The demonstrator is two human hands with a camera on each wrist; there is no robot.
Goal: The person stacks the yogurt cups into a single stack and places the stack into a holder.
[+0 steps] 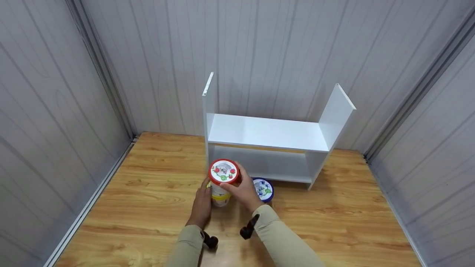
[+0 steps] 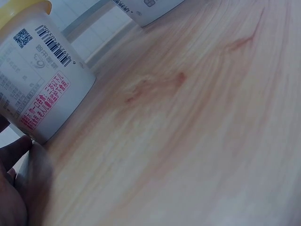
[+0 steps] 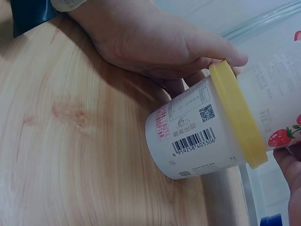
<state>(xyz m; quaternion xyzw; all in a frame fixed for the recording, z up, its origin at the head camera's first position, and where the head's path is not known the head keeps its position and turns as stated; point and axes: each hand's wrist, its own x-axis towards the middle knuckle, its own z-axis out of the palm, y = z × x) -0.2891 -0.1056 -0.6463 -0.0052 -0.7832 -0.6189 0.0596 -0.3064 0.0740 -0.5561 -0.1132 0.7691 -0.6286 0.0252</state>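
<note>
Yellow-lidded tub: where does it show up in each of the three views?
Head: the yellow-lidded tub is below centre, beneath the red-lidded tub.
Left wrist: upper left corner, its yellow lid cut off by the frame.
Right wrist: right of centre, slanted, barcode facing the camera.
Shared landmark: the wooden tabletop.

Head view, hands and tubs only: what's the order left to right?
Left hand → red-lidded tub → right hand → blue-lidded tub. Yellow-lidded tub left out: it overlaps the red one, just below it.
</note>
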